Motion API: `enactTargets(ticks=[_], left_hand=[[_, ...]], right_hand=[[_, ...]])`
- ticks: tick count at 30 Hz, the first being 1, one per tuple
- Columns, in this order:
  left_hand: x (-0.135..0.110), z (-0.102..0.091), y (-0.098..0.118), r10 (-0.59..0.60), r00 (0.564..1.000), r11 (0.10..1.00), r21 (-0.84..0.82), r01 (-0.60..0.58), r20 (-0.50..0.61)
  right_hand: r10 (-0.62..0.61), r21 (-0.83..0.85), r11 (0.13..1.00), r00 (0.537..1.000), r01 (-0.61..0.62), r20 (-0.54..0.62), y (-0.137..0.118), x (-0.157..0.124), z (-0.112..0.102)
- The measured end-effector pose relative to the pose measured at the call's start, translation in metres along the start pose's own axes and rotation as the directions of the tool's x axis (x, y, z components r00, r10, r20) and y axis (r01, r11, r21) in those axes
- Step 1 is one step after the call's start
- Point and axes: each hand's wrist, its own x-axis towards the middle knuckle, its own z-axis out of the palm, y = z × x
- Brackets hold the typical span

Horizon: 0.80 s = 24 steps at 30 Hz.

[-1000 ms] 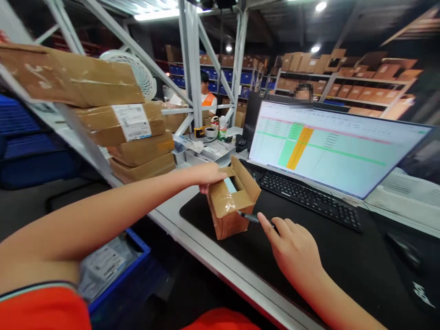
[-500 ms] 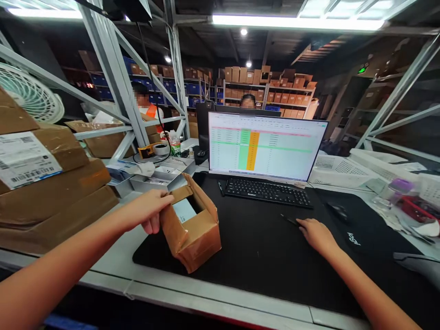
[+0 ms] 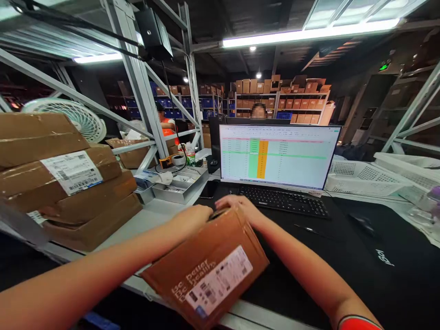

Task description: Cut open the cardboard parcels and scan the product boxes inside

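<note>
A brown cardboard box (image 3: 206,256) is tilted toward me at the front edge of the desk. The side facing me carries white printed words and a white shipping label (image 3: 220,282). At its far upper edge my left hand (image 3: 199,215) is closed on the cardboard, its fingertips partly hidden. My right hand (image 3: 239,205) bends its fingers over the same far edge, close beside the left. What lies inside the box is turned away from view. A thin dark pen-like tool (image 3: 305,228) rests on the black mat (image 3: 292,261), apart from both hands.
Large taped cartons (image 3: 92,201) are stacked at the left. A monitor (image 3: 278,158) stands behind a keyboard (image 3: 285,200); a mouse (image 3: 364,224) is at the right. Grey trays (image 3: 182,188), a phone (image 3: 209,189) and white baskets (image 3: 364,176) surround the mat. Two people are beyond.
The box has been lifted and tipped so its labelled side faces me. My right hand has left the pen-like tool and come over to the box. The view has shifted left.
</note>
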Motion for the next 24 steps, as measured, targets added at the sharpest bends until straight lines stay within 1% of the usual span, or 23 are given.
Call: enactTargets(ticks=[2,3,4,5,6,8,9,10,11,12,13,14,15,16,17,18,19,20,21,22,23,24], left_hand=[[-0.002,0.006,0.014,-0.013,1.000,0.996,0.089,0.011,0.014],[-0.003,0.009,0.020,0.012,1.000,0.991,0.132,-0.012,0.000],[-0.003,0.012,0.026,0.056,0.998,0.981,0.185,-0.052,-0.017],[-0.004,0.015,0.032,0.113,0.993,0.965,0.240,-0.103,-0.030],[-0.004,0.019,0.038,0.169,0.985,0.944,0.294,-0.152,-0.034],[-0.003,0.022,0.050,0.232,0.973,0.905,0.369,-0.212,-0.011],[-0.001,0.023,0.056,0.243,0.970,0.896,0.380,-0.229,0.009],[0.001,0.021,0.060,0.255,0.967,0.894,0.374,-0.247,0.029],[0.004,0.018,0.063,0.266,0.963,0.899,0.351,-0.262,0.038],[0.008,0.014,0.063,0.277,0.960,0.914,0.297,-0.277,0.043],[0.012,0.010,0.061,0.286,0.956,0.934,0.203,-0.294,0.066],[0.018,0.007,0.056,0.293,0.950,0.951,0.072,-0.302,0.110],[0.023,0.005,0.050,0.294,0.940,0.955,-0.084,-0.284,0.172],[0.028,0.005,0.041,0.291,0.926,0.941,-0.247,-0.231,0.242],[0.033,0.009,0.032,0.284,0.908,0.906,-0.395,-0.149,0.308],[0.037,0.017,0.023,0.276,0.890,0.857,-0.513,-0.056,0.363],[0.040,0.027,0.014,0.256,0.878,0.804,-0.593,0.039,0.405],[0.042,0.040,0.008,0.221,0.871,0.753,-0.644,0.134,0.439],[0.044,0.055,0.003,0.191,0.858,0.709,-0.672,0.216,0.476],[0.044,0.068,0.000,0.171,0.842,0.673,-0.685,0.279,0.512],[0.045,0.080,-0.002,0.165,0.827,0.657,-0.685,0.315,0.538],[0.045,0.088,-0.001,0.167,0.826,0.674,-0.673,0.303,0.539]], right_hand=[[-0.006,0.060,0.998,1.000,0.004,0.027,-0.001,-0.016,0.004],[0.019,0.083,0.996,0.999,-0.021,0.028,-0.003,-0.027,0.001],[0.069,0.105,0.992,0.997,-0.073,0.045,-0.005,-0.039,-0.004],[0.139,0.123,0.981,0.986,-0.149,0.089,-0.008,-0.051,-0.010],[0.220,0.139,0.960,0.964,-0.241,0.151,-0.010,-0.061,-0.016],[0.380,0.184,0.882,0.885,-0.435,0.271,-0.015,-0.079,-0.027],[0.440,0.216,0.833,0.847,-0.509,0.298,-0.016,-0.085,-0.030],[0.484,0.258,0.791,0.825,-0.555,0.292,-0.017,-0.090,-0.031],[0.514,0.303,0.759,0.816,-0.577,0.265,-0.017,-0.095,-0.032],[0.525,0.342,0.739,0.814,-0.580,0.246,-0.017,-0.099,-0.031],[0.509,0.376,0.731,0.822,-0.569,0.254,-0.016,-0.102,-0.030],[0.465,0.413,0.730,0.838,-0.545,0.285,-0.015,-0.106,-0.028],[0.404,0.456,0.726,0.856,-0.514,0.322,-0.014,-0.109,-0.026],[0.344,0.500,0.718,0.871,-0.484,0.350,-0.013,-0.113,-0.023],[0.302,0.540,0.707,0.885,-0.457,0.353,-0.011,-0.116,-0.022],[0.289,0.571,0.699,0.900,-0.431,0.325,-0.011,-0.119,-0.021],[0.306,0.579,0.706,0.913,-0.409,0.271,-0.011,-0.122,-0.021],[0.327,0.546,0.741,0.920,-0.390,0.214,-0.013,-0.123,-0.022],[0.331,0.464,0.806,0.930,-0.368,0.163,-0.017,-0.124,-0.025],[0.305,0.334,0.884,0.945,-0.327,0.118,-0.022,-0.125,-0.028],[0.246,0.163,0.953,0.965,-0.257,0.088,-0.028,-0.125,-0.033],[0.157,-0.020,0.988,0.983,-0.156,0.099,-0.034,-0.125,-0.037]])
